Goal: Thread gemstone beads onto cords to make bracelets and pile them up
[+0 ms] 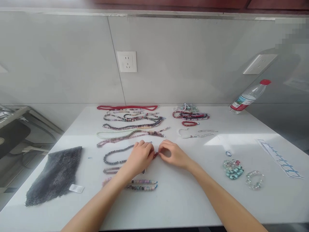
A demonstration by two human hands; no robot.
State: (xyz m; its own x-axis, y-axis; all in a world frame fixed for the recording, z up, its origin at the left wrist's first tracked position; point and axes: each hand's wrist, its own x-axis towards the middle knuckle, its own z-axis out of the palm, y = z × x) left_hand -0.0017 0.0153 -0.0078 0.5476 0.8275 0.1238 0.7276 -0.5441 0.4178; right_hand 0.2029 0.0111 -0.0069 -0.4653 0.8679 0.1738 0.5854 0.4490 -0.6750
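Observation:
Dark red beads (155,155) show between my two hands, over the middle of the white table; most of the strand is hidden by my fingers. My left hand (140,156) is closed on one side of these beads. From the other side my right hand (174,154) pinches the end with thumb and forefinger. Left of my left hand lies a dark grey bead strand (113,153), partly covered by it. Under my left forearm are a thin brownish strand (112,170) and multicoloured bead strands (145,184).
Several bead strands (130,125) lie in rows toward the wall, with red and dark ones (190,115) at back right. A bottle (248,98) leans there. Bracelets (255,179) and a paper strip (281,159) lie right; a dark grey cloth (56,174) lies left.

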